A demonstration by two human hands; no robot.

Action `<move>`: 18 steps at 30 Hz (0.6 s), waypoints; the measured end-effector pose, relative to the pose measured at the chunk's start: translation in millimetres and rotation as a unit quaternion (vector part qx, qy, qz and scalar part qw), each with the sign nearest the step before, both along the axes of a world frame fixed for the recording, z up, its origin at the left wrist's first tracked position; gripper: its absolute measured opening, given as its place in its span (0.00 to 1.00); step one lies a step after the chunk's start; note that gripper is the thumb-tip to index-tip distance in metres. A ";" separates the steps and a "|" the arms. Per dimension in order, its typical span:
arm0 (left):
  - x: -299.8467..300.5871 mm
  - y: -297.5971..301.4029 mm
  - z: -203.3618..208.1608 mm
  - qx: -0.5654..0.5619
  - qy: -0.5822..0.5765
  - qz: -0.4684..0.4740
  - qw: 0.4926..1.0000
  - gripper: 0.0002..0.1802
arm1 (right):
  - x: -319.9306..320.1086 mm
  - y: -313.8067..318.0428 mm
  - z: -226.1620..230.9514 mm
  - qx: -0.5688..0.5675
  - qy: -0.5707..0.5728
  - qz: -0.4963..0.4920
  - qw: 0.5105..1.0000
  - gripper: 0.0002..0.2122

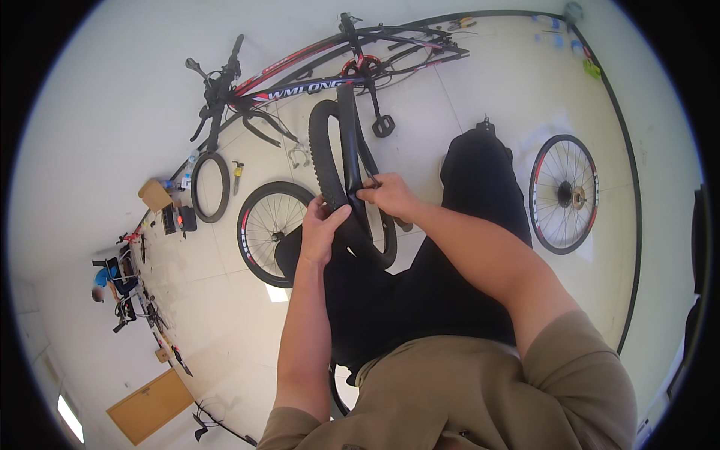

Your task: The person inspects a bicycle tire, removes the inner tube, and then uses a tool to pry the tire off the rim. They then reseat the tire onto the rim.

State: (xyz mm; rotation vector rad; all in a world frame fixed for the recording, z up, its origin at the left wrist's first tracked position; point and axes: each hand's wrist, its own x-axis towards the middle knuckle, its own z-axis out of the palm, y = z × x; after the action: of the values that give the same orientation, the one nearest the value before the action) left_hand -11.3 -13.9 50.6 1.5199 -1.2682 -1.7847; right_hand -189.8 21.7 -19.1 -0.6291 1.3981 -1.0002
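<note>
A black knobby bicycle tire [324, 146] stands upright in front of my lap. Along its open inner side runs a smooth black inner tube [349, 139], which sticks out above the tire at the top. My left hand [322, 229] is closed on the tire's left side, its thumb lying along the edge and its fingers around the tread. My right hand [388, 196] is closed, pinching the inner tube at the tire's opening. Whether the tube sits inside the tire lower down is hard to see.
A black and red bicycle frame [300, 90] without wheels lies ahead. Spoked wheels rest to the left [259, 232] and right [564, 195]. A loose tire [210, 187], a yellow-handled tool [238, 178] and a cardboard box [154, 195] lie farther left. Another person [105, 281] is far left.
</note>
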 end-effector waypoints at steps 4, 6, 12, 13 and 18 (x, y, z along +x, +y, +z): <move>0.3 -12.1 -5.4 0.017 -0.049 -0.050 0.997 0.22 | -3.4 2.9 8.3 0.014 -0.003 0.021 1.000 0.12; 1.9 -14.6 -9.3 0.036 -0.012 -0.034 0.999 0.21 | -2.3 2.2 8.5 0.003 0.017 0.001 1.000 0.11; 7.0 -16.6 -11.5 0.098 0.115 0.004 0.989 0.23 | -5.1 -3.8 0.1 0.033 -0.014 -0.014 0.999 0.11; 9.0 -16.4 -13.6 0.106 0.119 0.005 0.987 0.23 | -5.5 -4.5 3.3 0.045 -0.019 -0.006 0.999 0.11; 16.5 -12.1 -27.4 0.118 0.134 -0.011 0.984 0.25 | -3.2 -5.8 4.3 0.050 -0.033 0.029 0.998 0.10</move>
State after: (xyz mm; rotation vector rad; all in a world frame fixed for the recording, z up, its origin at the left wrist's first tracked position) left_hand 5.3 -26.0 23.2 1.3301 -0.9739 -2.1327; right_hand -193.0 15.9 -14.8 -0.5547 1.3549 -0.8909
